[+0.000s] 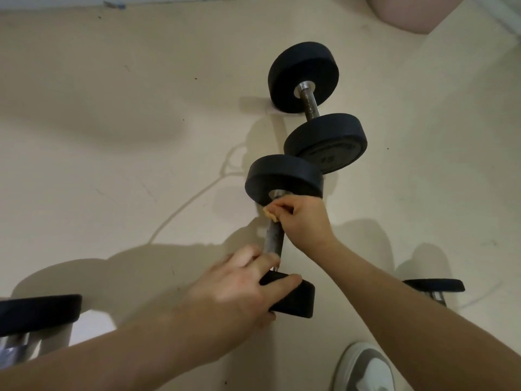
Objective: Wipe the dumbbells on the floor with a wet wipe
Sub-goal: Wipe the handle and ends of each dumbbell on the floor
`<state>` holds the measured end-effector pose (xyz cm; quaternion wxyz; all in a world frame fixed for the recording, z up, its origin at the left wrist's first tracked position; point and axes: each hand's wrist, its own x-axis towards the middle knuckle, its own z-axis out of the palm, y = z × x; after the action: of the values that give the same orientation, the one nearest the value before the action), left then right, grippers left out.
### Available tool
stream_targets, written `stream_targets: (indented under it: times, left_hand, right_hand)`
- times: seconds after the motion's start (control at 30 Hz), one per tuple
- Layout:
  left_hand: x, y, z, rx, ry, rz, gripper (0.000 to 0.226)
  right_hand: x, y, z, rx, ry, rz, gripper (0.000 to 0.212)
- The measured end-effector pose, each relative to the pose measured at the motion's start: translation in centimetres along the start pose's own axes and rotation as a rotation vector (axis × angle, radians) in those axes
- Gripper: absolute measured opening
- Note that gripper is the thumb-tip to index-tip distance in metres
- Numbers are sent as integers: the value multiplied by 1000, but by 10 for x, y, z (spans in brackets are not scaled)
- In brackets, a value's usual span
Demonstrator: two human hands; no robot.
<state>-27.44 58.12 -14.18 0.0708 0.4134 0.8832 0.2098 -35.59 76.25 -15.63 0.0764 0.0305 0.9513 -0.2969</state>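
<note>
Two black dumbbells lie end to end on the beige floor. The near dumbbell [274, 240] has a dull steel handle between two round heads. My left hand [239, 289] grips its near head, fingers over the top edge. My right hand [303, 218] is closed around the handle just below the far head, pressing a small yellowish wet wipe [270, 215] against the steel. Most of the wipe is hidden in my fist. The far dumbbell [315, 108] lies untouched beyond it, one head touching the near dumbbell's far head.
Another black dumbbell head [39, 313] with a chrome handle sits at the lower left, and a further one [435, 287] at the right behind my forearm. My grey-and-white shoe [363, 368] is at the bottom. A pink object [406, 12] rests at the top right. Wet streaks mark the floor [112, 136].
</note>
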Motion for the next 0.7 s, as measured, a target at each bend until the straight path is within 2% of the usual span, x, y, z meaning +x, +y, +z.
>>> stream_targets:
  times: [0.13,0.17,0.23,0.3,0.37,0.47,0.57,0.63,0.7]
  left_hand:
    - [-9,-3,4,-29,-39,-32,89]
    - [-9,-2,6,-42,-39,-33,92]
    - [-8,-2,12,-40,-63,-37,100]
    - [-4,-3,9,11,-120,-20,102]
    - [4,-9,0,-11,-200,9,95]
    - [15,-7,-12,3,-280,71,87]
    - [24,1,-24,109,-388,100,83]
    - [30,-4,-34,265,-467,130,78]
    - [33,-10,-44,384,-488,185,73]
  right_hand:
    - [-31,1,-4,-55,-295,-80,12]
    - [-23,2,-6,-108,-270,-110,12]
    - [1,6,-8,-152,-73,-115,15]
    - [9,7,-6,-73,63,-45,18]
    - [-8,9,-2,6,1,11,18]
    - [-32,9,-5,-112,-144,-76,20]
    - [-8,12,-11,-171,23,-10,23]
    - [-3,15,-6,-102,175,92,25]
    - [-21,13,9,43,193,136,21]
